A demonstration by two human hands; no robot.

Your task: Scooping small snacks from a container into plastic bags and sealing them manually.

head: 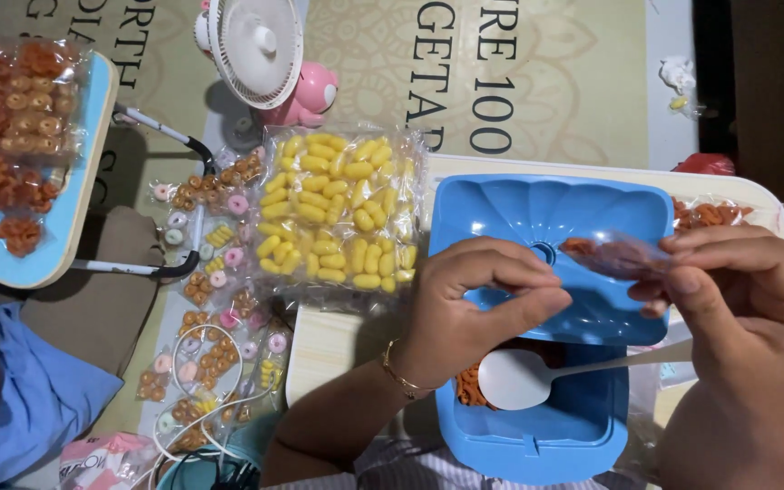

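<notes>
small clear packet (617, 255) | orange snacks inside | held level | above blue box lid (546, 213)

Spoon (519, 377) in box (537, 436)

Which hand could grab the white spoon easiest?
Probably the right hand: the handle of the white spoon points toward it and passes just under it. The left hand sits above the bowl end. Both hands are at the small packet, though.

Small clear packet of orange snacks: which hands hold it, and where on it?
Both hands: the left hand pinches the small clear packet at its left end, the right hand at its right end.
</notes>
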